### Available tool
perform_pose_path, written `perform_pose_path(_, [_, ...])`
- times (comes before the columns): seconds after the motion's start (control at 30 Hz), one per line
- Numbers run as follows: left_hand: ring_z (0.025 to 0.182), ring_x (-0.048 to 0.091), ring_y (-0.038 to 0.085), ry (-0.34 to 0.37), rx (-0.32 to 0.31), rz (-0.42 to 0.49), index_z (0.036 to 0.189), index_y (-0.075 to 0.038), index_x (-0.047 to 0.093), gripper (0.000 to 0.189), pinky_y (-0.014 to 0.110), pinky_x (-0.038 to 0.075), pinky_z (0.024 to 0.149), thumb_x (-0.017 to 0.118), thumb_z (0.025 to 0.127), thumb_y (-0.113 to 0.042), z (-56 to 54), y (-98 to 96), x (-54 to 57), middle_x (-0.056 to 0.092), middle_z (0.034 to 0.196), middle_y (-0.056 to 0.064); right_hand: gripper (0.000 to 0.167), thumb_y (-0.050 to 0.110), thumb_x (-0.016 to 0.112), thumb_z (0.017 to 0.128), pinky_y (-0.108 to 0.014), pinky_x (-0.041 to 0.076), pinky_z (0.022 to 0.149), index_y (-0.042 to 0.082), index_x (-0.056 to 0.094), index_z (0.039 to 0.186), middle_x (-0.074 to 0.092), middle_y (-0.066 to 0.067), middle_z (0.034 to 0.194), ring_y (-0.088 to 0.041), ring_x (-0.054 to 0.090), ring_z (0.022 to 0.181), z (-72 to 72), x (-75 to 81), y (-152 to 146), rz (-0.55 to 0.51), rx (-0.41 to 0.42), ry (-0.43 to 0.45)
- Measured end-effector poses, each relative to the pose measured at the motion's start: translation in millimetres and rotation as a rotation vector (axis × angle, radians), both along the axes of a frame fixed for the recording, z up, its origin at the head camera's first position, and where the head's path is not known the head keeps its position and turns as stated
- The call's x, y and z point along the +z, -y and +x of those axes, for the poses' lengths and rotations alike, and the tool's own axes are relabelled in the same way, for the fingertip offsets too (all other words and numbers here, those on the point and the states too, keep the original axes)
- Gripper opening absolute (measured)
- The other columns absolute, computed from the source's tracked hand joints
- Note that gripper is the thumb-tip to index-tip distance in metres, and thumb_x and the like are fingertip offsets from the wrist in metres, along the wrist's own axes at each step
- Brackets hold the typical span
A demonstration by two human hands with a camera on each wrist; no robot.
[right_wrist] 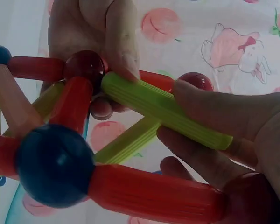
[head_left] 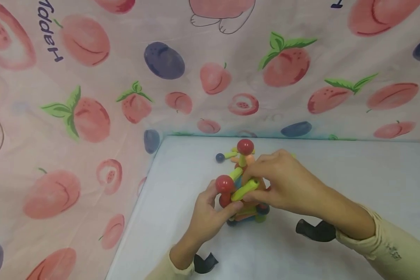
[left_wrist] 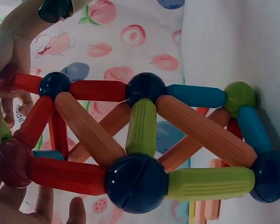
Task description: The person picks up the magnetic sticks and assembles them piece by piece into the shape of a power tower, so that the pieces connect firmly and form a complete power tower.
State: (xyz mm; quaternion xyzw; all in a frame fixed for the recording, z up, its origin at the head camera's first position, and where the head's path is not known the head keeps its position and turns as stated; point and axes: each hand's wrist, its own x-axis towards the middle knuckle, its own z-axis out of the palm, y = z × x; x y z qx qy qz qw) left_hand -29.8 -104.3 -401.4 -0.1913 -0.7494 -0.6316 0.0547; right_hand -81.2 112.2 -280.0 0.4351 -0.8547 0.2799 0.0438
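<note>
A frame of coloured rods and balls stands on the table in the head view, with red rods, orange rods (left_wrist: 205, 130) and dark blue balls (left_wrist: 136, 183). My left hand (head_left: 208, 217) grips its near upper corner at a dark red ball (right_wrist: 84, 67), thumb and fingers on either side. Between thumb and fingers, my right hand (head_left: 287, 186) pinches a yellow-green rod (right_wrist: 163, 109). One end of that rod meets the dark red ball beside my left thumb; the other end points free. Another red ball (head_left: 245, 147) tops the frame's far side.
Behind the frame, a small dark blue ball (head_left: 220, 157) and a yellow-green rod (head_left: 230, 154) lie on the white table (head_left: 168, 182). Cloth printed with fruit (head_left: 211, 77) rises at the back and left. Black curved pieces (head_left: 313, 230) show beside both wrists.
</note>
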Motion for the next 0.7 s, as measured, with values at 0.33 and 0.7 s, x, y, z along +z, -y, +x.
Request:
perform_pose_path(0.33, [0.119,0.059,0.023,-0.009,-0.004,0.063,0.119,-0.008,0.065,0.026,0.038,0.048,0.112,0.072,0.094,-0.009,-3.1,-3.3,-2.3,0.064,0.119,0.008,0.055,0.054,0.088,0.072,-0.024,0.057,0.071,0.034,0.067,0.118,0.065,0.022,0.105,0.003,0.060,0.087,-1.6,22.3,-47,0.125,-0.079,0.158])
perform_pose_path(0.7, [0.124,0.057,0.025,0.002,-0.008,0.110,0.122,-0.010,0.062,0.029,0.036,0.049,0.110,0.071,0.094,-0.008,-4.3,-2.4,-6.5,0.062,0.126,0.010,0.043,0.034,0.090,0.075,-0.023,0.057,0.069,0.030,0.071,0.113,0.071,0.023,0.101,0.004,0.064,0.086,-3.4,14.6,-37,0.011,-0.004,0.095])
